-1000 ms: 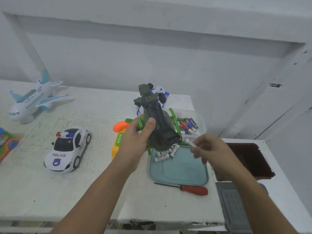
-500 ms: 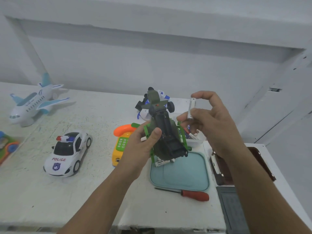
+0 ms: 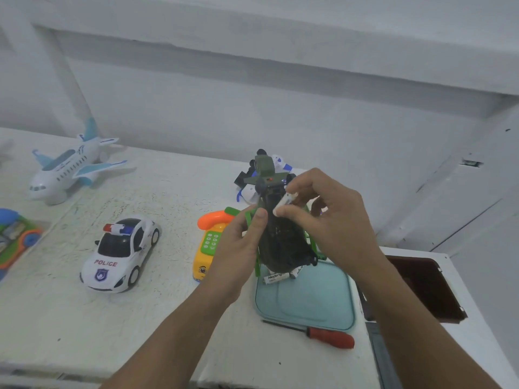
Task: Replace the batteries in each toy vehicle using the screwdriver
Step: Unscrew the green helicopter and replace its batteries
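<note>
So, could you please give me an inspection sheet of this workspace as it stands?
Surface: white table, scuffed.
Job's things: green toy helicopter held above the teal tray; white battery held against it; spare batteries on the tray; red-handled screwdriver lying on the table before the tray.
Clutter: toy police car, toy airplane, toy phone, brown bin.
Hands: left hand grips the helicopter; right hand pinches the battery.
Cables: nothing seen.
Surroundings: plain white wall.

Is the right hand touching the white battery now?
Touching. The head view shows the right hand pinching the white battery between thumb and forefinger, near the green toy.
</note>
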`<state>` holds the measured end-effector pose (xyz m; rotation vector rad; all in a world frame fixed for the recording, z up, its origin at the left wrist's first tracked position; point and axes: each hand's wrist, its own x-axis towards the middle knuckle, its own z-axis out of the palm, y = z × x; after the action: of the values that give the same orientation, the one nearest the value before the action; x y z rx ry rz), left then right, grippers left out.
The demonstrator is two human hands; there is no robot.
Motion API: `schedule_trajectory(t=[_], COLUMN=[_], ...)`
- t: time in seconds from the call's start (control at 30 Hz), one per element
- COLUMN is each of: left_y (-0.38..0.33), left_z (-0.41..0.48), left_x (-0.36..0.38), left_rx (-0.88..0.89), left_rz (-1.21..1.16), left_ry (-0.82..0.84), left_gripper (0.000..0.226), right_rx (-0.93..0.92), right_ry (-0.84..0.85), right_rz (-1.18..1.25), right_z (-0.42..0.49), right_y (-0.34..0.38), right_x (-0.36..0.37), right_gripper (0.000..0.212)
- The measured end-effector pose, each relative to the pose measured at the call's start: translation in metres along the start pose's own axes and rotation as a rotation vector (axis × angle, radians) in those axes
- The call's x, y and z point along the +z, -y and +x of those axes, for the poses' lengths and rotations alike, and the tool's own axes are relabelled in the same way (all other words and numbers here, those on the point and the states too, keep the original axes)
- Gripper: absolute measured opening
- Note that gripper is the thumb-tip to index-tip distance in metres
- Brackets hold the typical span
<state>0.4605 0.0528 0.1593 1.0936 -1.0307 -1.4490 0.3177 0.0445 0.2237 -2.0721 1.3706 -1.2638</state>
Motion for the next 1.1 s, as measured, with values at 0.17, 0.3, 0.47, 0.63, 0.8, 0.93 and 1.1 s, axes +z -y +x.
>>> schedule_trajectory(t=[0.17,0.3,0.47,0.63,0.8,0.93,1.1], left_y=[-0.003,-0.005,-0.004,-0.004,-0.007,-0.013,-0.014], left_z=[0.001,0.002,0.002,0.003,0.004,0.004,0.005], left_x=[0.004,0.005,0.006,0.007,0.008,0.009,0.009], left_rx=[0.012,0.023,0.045,0.069,0.105,0.141,0.129], left_rz=[0.013,-0.005,-0.028,-0.034,-0.043,-0.045,-0.044], left_ry=[-0.021,-0.053,-0.075,-0.058,-0.048,-0.031,-0.043], left_gripper=[0.026,0.025,0.024,0.025,0.026,0.023,0.022], right_rx=[-0.155,-0.135,-0.074,0.083,0.222,0.516,0.52], right_ry=[-0.004,0.022,0.046,0.022,-0.017,0.077,0.102], right_rz=[-0.246,-0.203,-0.144,-0.069,-0.027,0.314,0.289], right_z=[0.003,0.006,0.008,0.008,0.012,0.017,0.018], right_y=[-0.014,-0.019,-0.02,-0.014,-0.006,-0.008,-0.012], right_x=[0.009,0.009,0.009,0.012,0.01,0.01,0.013], right_gripper=[0.012,0.013,0.012,0.018,0.042,0.044,0.019])
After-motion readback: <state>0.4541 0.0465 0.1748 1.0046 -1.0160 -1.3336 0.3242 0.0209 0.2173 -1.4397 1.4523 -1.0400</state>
